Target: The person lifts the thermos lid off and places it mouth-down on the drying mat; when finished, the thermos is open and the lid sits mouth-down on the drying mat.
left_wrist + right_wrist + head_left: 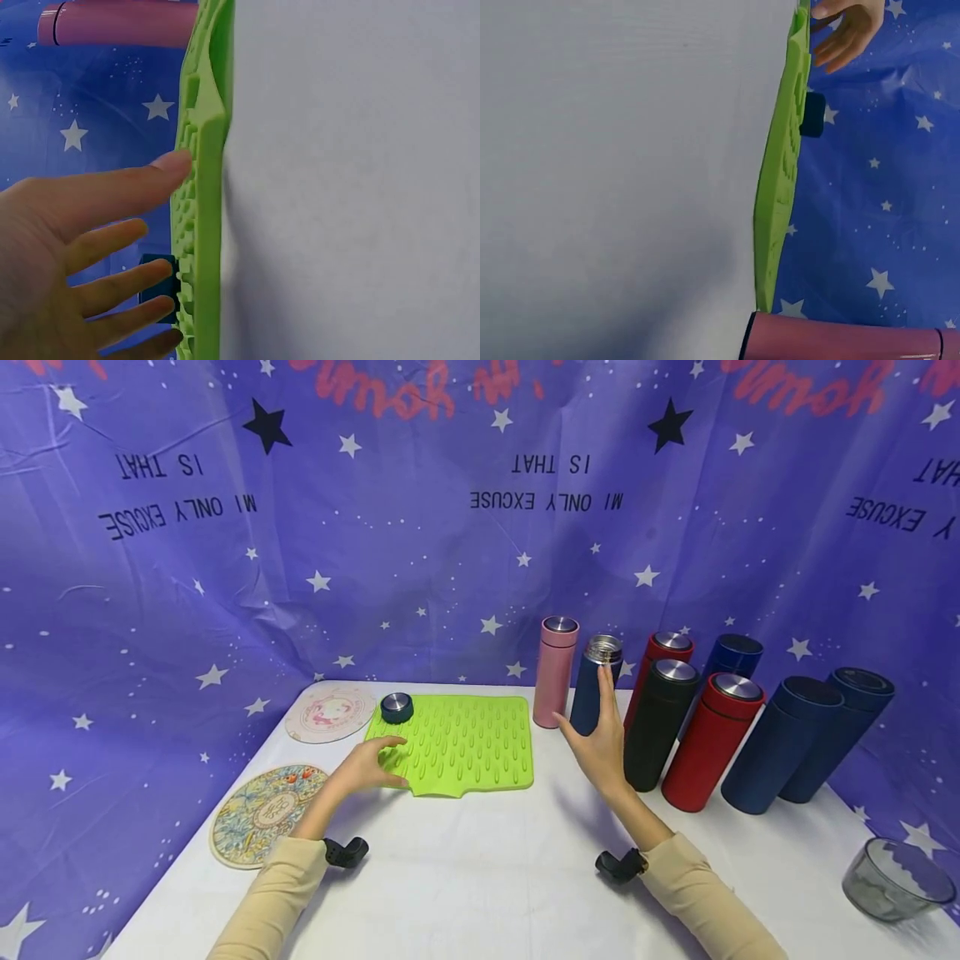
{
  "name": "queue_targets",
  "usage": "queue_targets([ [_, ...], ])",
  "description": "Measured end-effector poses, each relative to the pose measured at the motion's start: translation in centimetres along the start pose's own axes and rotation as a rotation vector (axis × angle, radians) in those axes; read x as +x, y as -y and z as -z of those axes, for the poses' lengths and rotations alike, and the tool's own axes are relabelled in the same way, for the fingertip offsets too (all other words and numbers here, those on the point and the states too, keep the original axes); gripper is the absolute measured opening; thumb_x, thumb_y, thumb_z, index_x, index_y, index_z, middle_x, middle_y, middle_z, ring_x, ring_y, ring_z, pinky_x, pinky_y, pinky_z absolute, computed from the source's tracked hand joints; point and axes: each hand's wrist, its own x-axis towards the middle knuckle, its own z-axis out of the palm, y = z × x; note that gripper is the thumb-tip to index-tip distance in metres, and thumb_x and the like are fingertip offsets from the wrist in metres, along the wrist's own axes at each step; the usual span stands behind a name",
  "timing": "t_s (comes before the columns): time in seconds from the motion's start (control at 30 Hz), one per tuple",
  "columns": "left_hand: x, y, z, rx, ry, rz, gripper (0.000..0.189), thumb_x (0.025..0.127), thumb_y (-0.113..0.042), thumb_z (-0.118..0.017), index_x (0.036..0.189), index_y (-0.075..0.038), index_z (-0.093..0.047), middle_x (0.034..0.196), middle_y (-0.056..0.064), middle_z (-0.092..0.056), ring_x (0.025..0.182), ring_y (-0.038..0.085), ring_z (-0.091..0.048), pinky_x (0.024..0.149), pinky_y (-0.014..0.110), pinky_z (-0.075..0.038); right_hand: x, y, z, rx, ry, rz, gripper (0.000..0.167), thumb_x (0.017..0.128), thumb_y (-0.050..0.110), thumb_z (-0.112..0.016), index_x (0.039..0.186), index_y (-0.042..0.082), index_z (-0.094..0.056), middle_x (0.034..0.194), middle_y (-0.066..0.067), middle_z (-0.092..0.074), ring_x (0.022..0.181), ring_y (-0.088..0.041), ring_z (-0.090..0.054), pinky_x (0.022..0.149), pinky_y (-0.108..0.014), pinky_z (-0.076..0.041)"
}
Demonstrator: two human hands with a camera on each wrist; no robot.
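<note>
My left hand (372, 765) is held over the front left corner of the lime green ridged mat (465, 739), fingers spread and thumb apart, holding nothing. A dark blue bottle lid (397, 707) with a silver top sits on the mat's back left part, just beyond that hand; fingers overlap it in the left wrist view. Over on the right, my right hand (602, 747) has its fingers stretched out before an uncapped dark blue thermos bottle (586, 693), its metal neck bare. The hand partly hides this bottle. Left of it stands a capped pink bottle (553, 677).
Right of my right hand stand a black bottle (660, 727), a red bottle (712, 743) and several more red and blue ones. A glass bowl (892, 885) is at the right edge. Two round patterned mats, one pink (330, 714), one floral (258, 818), lie at left.
</note>
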Motion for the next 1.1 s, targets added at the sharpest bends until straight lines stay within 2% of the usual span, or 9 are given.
queue_targets([
  [0.2, -0.3, 0.6, -0.3, 0.051, 0.033, 0.029, 0.076, 0.065, -0.019, -0.089, 0.128, 0.005, -0.056, 0.128, 0.025, -0.056, 0.121, 0.046, -0.048, 0.104, 0.057, -0.036, 1.8, 0.8, -0.2, 0.025, 0.04, 0.085, 0.096, 0.07, 0.002, -0.085, 0.149, 0.0, -0.03, 0.155, -0.019, -0.026, 0.143, -0.027, -0.024, 0.113, -0.048, -0.026],
  [0.33, -0.2, 0.7, -0.5, 0.049, 0.031, 0.025, 0.076, 0.065, -0.02, -0.089, 0.128, 0.005, -0.056, 0.129, 0.025, -0.056, 0.121, 0.046, -0.047, 0.104, 0.058, -0.035, 4.5, 1.1, -0.1, -0.006, 0.082, 0.118, 0.085, 0.072, 0.007, -0.085, 0.144, 0.001, -0.041, 0.153, -0.014, -0.033, 0.139, -0.029, -0.033, 0.11, -0.049, -0.032],
  [0.43, -0.1, 0.7, -0.5, 0.047, 0.031, 0.018, 0.075, 0.064, -0.02, -0.089, 0.127, 0.005, -0.056, 0.128, 0.025, -0.056, 0.121, 0.046, -0.048, 0.104, 0.058, -0.035, 7.0, 1.2, 0.1, -0.029, 0.149, 0.119, 0.077, 0.072, 0.011, -0.086, 0.14, 0.003, -0.049, 0.148, -0.013, -0.041, 0.134, -0.031, -0.041, 0.107, -0.05, -0.037],
  [0.6, -0.1, 0.7, -0.5, 0.048, 0.033, 0.016, 0.075, 0.064, -0.02, -0.09, 0.127, 0.005, -0.057, 0.128, 0.025, -0.056, 0.121, 0.046, -0.048, 0.104, 0.058, -0.035, 11.0, 1.1, 0.1, -0.059, 0.355, 0.08, 0.067, 0.074, 0.02, -0.086, 0.132, 0.004, -0.058, 0.134, -0.017, -0.056, 0.119, -0.036, -0.055, 0.098, -0.053, -0.045],
  [0.77, -0.1, 0.9, -0.5, 0.056, 0.029, 0.013, 0.076, 0.063, -0.022, -0.09, 0.126, 0.004, -0.057, 0.127, 0.025, -0.057, 0.12, 0.045, -0.048, 0.104, 0.058, -0.036, 13.6, 1.0, -0.4, -0.129, 0.568, -0.007, 0.062, 0.075, 0.027, -0.084, 0.13, 0.007, -0.061, 0.133, -0.017, -0.056, 0.115, -0.039, -0.056, 0.092, -0.053, -0.049],
  [0.93, -0.1, 0.9, -0.6, 0.049, 0.035, 0.017, 0.076, 0.064, -0.022, -0.09, 0.127, 0.005, -0.057, 0.128, 0.025, -0.056, 0.121, 0.045, -0.048, 0.104, 0.058, -0.035, 15.5, 0.6, -1.1, -0.22, 0.651, -0.046, 0.064, 0.076, 0.029, -0.084, 0.132, 0.009, -0.059, 0.136, -0.015, -0.054, 0.125, -0.037, -0.048, 0.099, -0.052, -0.044],
  [1.1, 0.0, 0.8, -0.6, 0.047, 0.035, 0.019, 0.075, 0.065, -0.021, -0.089, 0.128, 0.003, -0.057, 0.129, 0.024, -0.056, 0.122, 0.044, -0.048, 0.104, 0.057, -0.035, 17.3, 0.4, -1.2, -0.287, 0.716, -0.104, 0.07, 0.076, 0.029, -0.084, 0.135, 0.007, -0.054, 0.136, -0.019, -0.053, 0.128, -0.038, -0.044, 0.102, -0.054, -0.04],
])
